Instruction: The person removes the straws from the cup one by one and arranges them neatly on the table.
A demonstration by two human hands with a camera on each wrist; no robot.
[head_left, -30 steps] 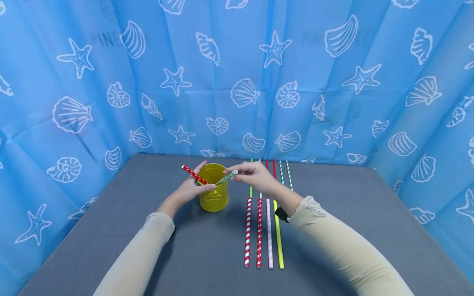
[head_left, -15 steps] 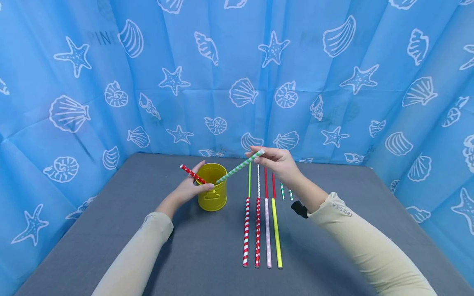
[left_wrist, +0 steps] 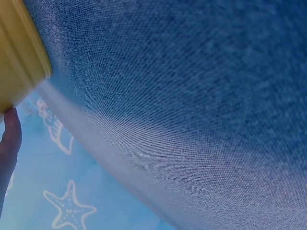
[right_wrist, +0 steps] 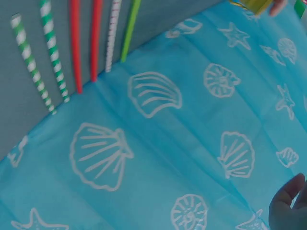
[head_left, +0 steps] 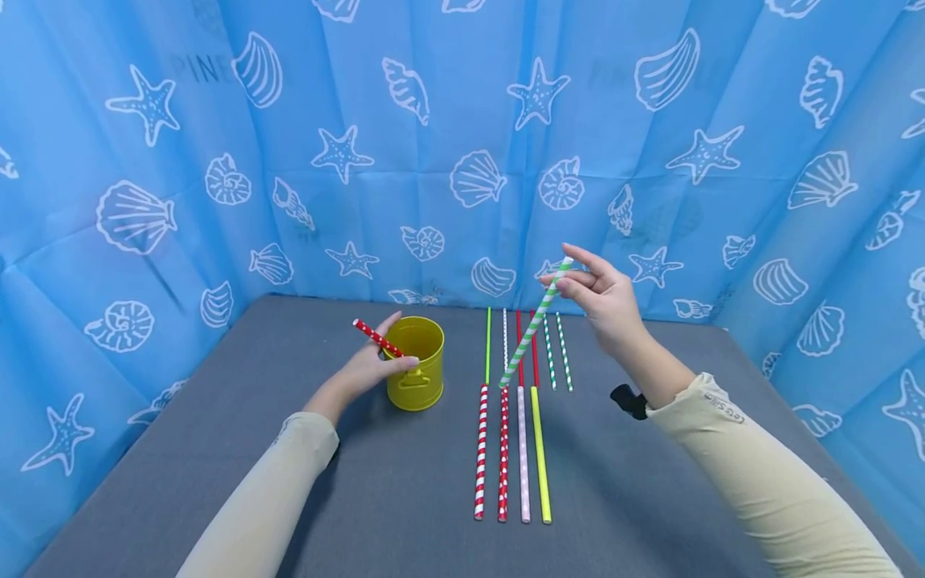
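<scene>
My left hand (head_left: 364, 371) grips a small yellow metal bucket (head_left: 425, 389) at its left side, thumb over the front rim. A red paper straw with white dots (head_left: 376, 335) leans out of the bucket between thumb and fingers. In the left wrist view, part of the bucket (left_wrist: 19, 52) and one finger show. My right hand (head_left: 607, 301) is raised over the right side of the table, pinching a green-and-white striped straw (head_left: 536, 323) near its top end. The straw slants down to the left, its lower end overlapping the row of straws.
Nearer me lie a red-and-white striped straw (head_left: 480, 453), a red patterned one (head_left: 503, 457), a pink one (head_left: 523, 457) and a yellow one (head_left: 540, 457). Several thinner straws, including a lime one (head_left: 487, 345), lie behind. A blue shell-print curtain (head_left: 448, 160) encloses the grey table (head_left: 405, 498).
My right hand has drawn the green-and-white striped straw out of the bucket and carried it up and to the right. My left hand stays on the bucket.
</scene>
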